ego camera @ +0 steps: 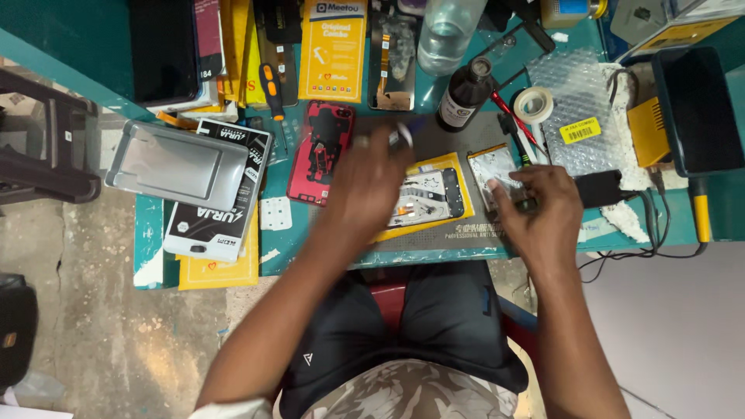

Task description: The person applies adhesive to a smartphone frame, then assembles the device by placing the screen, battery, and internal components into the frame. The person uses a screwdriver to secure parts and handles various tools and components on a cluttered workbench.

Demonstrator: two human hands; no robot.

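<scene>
Near counter front edge: opened phone (pixel 431 196) on yellow card, between both hands.
Left hand (pixel 365 186): blurred, raised over phone, grip pinching small tool (pixel 403 136).
Right hand (pixel 543 213): palm down, grip closed on small metal part (pixel 493 171).

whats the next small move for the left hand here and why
Probably bring the left hand down to the opened phone on the grey mat. It is blurred above the phone, with what looks like a small tool at its fingertips, while the right hand rests on a small part beside the phone.
</scene>
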